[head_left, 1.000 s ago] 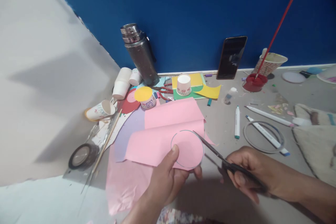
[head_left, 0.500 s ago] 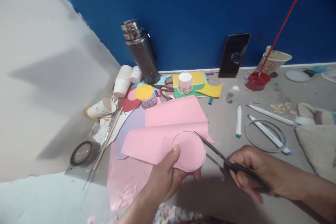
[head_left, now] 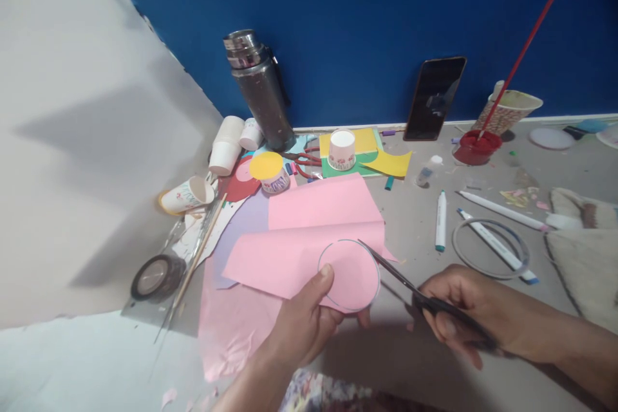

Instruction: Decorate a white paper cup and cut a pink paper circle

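Note:
A sheet of pink paper with a circle drawn on it is pinched in my left hand, thumb on top and fingers beneath. The lower and right edge of the circle is cut along the line, while its upper left still joins the sheet. My right hand grips black-handled scissors, their blades reaching to the circle's upper right edge. Under the held sheet lie more pink paper and a lilac sheet.
Behind stand a steel flask, a white paper cup and a leaning phone. Markers and a grey ring lie right, near a red paint pot. Black tape and sticks lie left.
The view has shifted slightly. Both hands, the pink paper and the scissors keep nearly the same positions relative to each other.

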`<action>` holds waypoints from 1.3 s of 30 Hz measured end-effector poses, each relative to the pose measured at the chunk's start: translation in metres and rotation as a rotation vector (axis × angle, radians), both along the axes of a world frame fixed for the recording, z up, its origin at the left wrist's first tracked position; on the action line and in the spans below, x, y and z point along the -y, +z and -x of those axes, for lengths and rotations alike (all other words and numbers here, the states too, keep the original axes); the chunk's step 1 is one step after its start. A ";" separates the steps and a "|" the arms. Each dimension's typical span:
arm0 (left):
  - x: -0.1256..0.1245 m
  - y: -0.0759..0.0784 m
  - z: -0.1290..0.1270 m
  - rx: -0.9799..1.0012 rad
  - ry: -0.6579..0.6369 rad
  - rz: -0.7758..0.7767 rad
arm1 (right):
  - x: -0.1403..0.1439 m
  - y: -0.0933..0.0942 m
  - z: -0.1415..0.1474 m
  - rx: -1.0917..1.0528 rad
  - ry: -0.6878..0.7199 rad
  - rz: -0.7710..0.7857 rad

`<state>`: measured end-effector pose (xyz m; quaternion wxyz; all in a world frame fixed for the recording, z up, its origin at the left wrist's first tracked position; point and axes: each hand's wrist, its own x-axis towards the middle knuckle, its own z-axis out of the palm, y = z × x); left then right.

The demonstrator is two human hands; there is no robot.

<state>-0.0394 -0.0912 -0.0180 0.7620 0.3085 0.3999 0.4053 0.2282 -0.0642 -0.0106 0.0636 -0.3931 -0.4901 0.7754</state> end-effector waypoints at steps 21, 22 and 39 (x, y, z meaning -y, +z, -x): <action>-0.002 0.010 0.018 0.003 -0.120 -0.034 | 0.000 -0.006 -0.004 -0.003 0.041 -0.011; -0.002 0.011 0.018 0.002 -0.132 -0.032 | 0.000 -0.006 -0.004 -0.011 0.037 -0.014; -0.003 0.006 0.025 0.037 -0.307 -0.040 | -0.001 -0.010 -0.005 -0.046 0.077 0.070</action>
